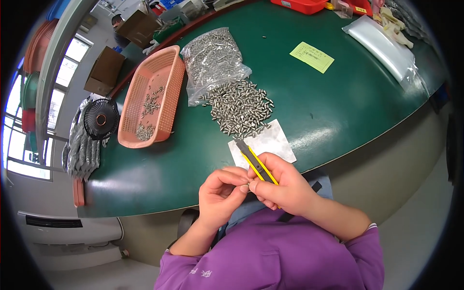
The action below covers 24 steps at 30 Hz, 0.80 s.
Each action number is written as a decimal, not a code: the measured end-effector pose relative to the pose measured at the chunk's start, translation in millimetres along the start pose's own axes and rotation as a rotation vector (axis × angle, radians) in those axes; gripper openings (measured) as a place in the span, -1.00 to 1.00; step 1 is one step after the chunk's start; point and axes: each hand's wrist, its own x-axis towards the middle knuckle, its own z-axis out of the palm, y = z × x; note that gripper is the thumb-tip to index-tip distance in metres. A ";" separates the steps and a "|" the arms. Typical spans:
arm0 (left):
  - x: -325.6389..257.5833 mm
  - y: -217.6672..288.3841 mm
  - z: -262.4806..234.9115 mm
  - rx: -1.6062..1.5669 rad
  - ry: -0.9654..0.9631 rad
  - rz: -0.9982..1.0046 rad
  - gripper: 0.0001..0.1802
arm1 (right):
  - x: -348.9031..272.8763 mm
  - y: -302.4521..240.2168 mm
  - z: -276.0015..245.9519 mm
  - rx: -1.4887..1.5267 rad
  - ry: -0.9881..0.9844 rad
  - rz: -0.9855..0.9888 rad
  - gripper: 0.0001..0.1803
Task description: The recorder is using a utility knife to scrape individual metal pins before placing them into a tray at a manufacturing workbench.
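Note:
A yellow and black utility knife (257,163) lies in my right hand (280,186), its tip angled up and to the left. My left hand (222,193) pinches a tiny part between thumb and forefinger, mostly hidden by the fingertips. Both hands meet just off the table's near edge, with the right fingertips against the left. Beyond them a sheet of white paper (278,142) lies on the table. A heap of small metal pins (241,108) spills toward that paper from a clear plastic bag (212,58) full of the same pieces.
A pink plastic basket (176,87) with some metal pieces stands left of the bag. A black fan (101,118) and grey bags (82,150) sit at the left edge. A yellow-green slip (311,57) and clear plastic bags (379,48) lie right on the green table (348,111).

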 end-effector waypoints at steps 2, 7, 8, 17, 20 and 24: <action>-0.3 -1.7 0.0 -0.021 -0.032 0.014 -0.81 | -0.8 1.1 -0.9 0.035 0.005 0.017 -0.77; -2.6 -5.7 -2.0 0.086 -0.041 0.048 -0.81 | -2.8 -1.5 -3.7 -0.001 0.008 0.064 -0.77; -2.1 -3.9 -4.0 0.086 -0.035 0.052 -0.81 | -3.6 -1.6 -4.2 -0.006 0.002 0.067 -0.77; 77.5 79.6 -147.9 1.273 0.615 0.446 -0.80 | -21.4 -37.1 -46.4 -0.250 0.423 -0.506 -0.75; 75.5 80.1 -137.7 1.616 0.493 0.560 -0.66 | -18.3 -44.7 -71.8 -0.368 0.606 -0.607 -0.80; 68.2 62.2 -123.9 1.935 0.305 0.415 -0.63 | -13.3 -43.3 -92.9 -0.392 0.695 -0.616 -0.83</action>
